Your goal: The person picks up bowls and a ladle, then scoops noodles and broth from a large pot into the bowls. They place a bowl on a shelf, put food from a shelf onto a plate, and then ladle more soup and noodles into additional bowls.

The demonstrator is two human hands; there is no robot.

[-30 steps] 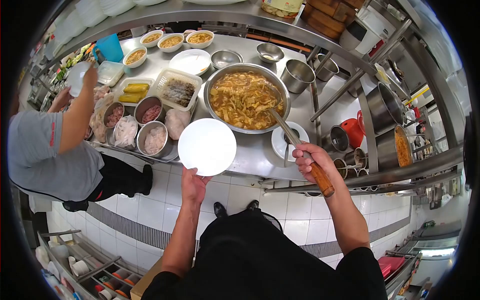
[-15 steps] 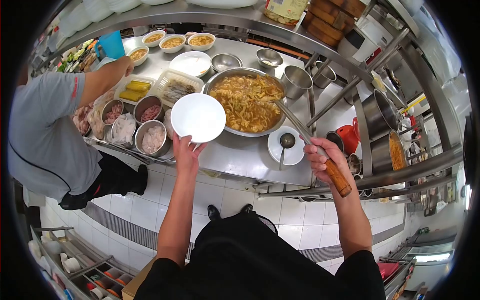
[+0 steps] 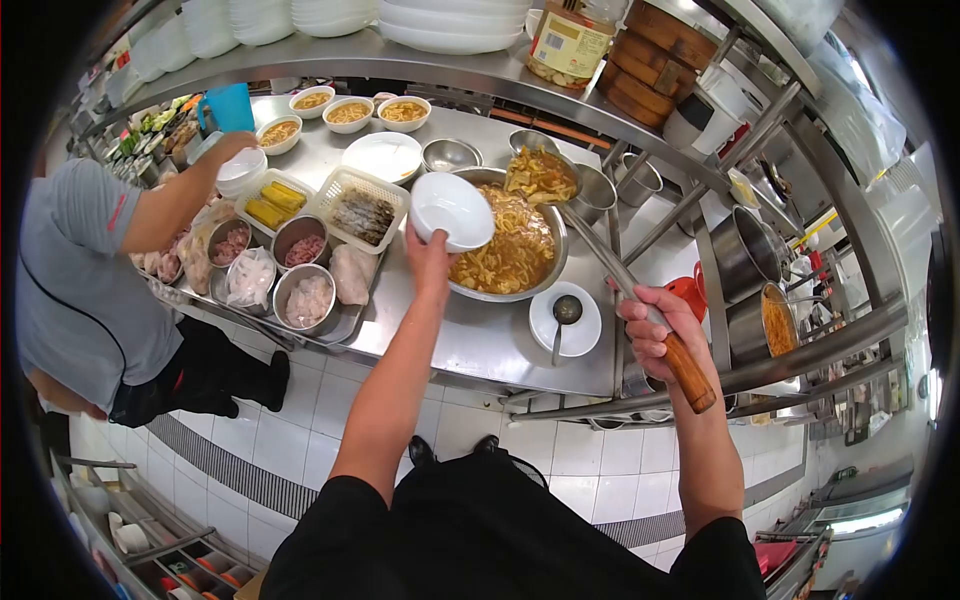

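Observation:
My left hand (image 3: 430, 262) grips the rim of a white bowl (image 3: 452, 210), tilted over the left edge of a large steel basin (image 3: 560, 262). Noodles in brown sauce (image 3: 505, 250) fill the basin. The wooden handle of a large ladle (image 3: 690, 374) is wrapped in my right hand (image 3: 658, 328). Its scoop, heaped with noodles (image 3: 540, 178), is raised over the far right side of the basin. No contact shows between the scoop and the bowl. Near the basin, a small ladle (image 3: 567, 310) rests in a white dish (image 3: 590, 333).
A co-worker (image 3: 100, 230) stands at the left, one hand by small white bowls (image 3: 242, 170). Filled noodle bowls (image 3: 348, 115) line the back. Shrimp lie in a white basket (image 3: 398, 195) beside steel pots of meat (image 3: 307, 300). Steel rails (image 3: 760, 372) border the right; a shelf (image 3: 330, 56) overhangs the back.
The ladle's scoop has come up out of the basin loaded with noodles. My left hand has moved the bowl right and tilted it. The co-worker's hand now reaches small white bowls.

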